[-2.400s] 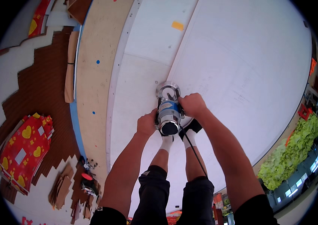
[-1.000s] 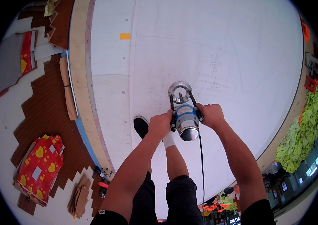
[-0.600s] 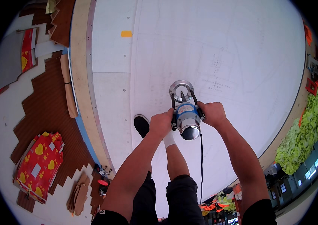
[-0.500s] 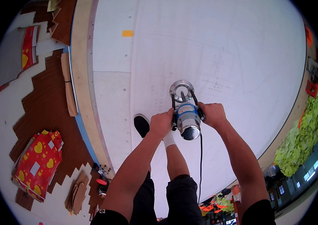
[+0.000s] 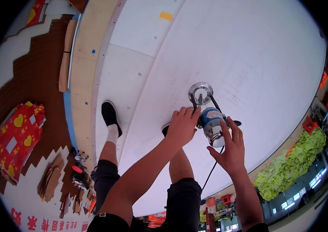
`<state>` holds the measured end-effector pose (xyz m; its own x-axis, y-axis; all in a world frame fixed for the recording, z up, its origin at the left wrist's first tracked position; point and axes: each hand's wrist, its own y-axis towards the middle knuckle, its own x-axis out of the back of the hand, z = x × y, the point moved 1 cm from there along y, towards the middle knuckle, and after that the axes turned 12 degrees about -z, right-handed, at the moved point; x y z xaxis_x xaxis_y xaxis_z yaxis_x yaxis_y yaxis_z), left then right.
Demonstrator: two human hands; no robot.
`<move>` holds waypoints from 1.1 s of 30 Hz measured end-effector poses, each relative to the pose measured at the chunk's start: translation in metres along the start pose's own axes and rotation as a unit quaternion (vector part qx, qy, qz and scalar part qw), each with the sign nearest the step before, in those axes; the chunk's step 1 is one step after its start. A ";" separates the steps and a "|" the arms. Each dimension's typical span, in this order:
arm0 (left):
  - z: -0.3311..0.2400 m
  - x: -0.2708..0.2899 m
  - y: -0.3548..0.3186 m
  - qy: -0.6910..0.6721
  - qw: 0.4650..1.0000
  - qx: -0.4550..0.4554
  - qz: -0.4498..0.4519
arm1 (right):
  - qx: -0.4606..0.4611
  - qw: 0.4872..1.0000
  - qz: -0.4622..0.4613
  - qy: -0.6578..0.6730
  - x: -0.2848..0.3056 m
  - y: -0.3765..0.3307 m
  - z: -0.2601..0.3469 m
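An upright cloth drill [image 5: 212,117] with a silver-and-blue motor stands on its silver ring base [image 5: 201,93], on a broad white marked sheet [image 5: 256,58]. My left hand [image 5: 185,125] is at the drill's left side, its fingers stretched forward near the left handle; whether it touches the handle cannot be made out. To the right of the motor, my right hand [image 5: 231,149] is open, thumb and fingers spread around the motor's silver cap without closing on it. A black cord [image 5: 210,174] runs from the drill back toward me.
My black shoe [image 5: 109,114] rests on the white boards at left; the other is partly hidden behind my left arm. A wooden edge [image 5: 88,77] borders the surface. Beyond lie red patterned packages [image 5: 17,135] and cardboard pieces [image 5: 51,178]. Yellow-green material [image 5: 291,166] is heaped at right.
Both hands have loosened from the drill's handles, and the right hand has spread beside the motor. The view has turned and shifted, bringing my left leg and shoe into sight.
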<state>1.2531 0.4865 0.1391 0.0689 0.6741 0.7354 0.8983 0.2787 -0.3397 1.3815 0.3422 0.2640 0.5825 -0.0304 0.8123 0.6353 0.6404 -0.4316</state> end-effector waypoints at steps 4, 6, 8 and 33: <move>0.051 0.003 -0.049 -0.181 0.964 0.143 -0.131 | -0.059 0.997 0.001 -0.049 -0.027 0.008 0.016; 0.089 -0.030 -0.085 -0.255 0.925 0.259 -0.111 | -0.053 0.995 -0.013 -0.078 -0.031 0.015 0.029; 0.122 -0.075 -0.124 -0.306 0.881 0.351 -0.086 | -0.070 0.993 -0.021 -0.093 -0.040 0.015 0.037; 0.160 -0.255 -0.222 -0.644 0.288 0.708 0.042 | -0.121 0.981 0.041 -0.146 -0.071 0.019 0.040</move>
<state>0.9669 0.3621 -0.0670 -0.9719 0.1598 0.1726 -0.2228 -0.3896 -0.8936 1.3313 0.3872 0.2138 0.4888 0.2561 0.8339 0.7148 0.4305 -0.5512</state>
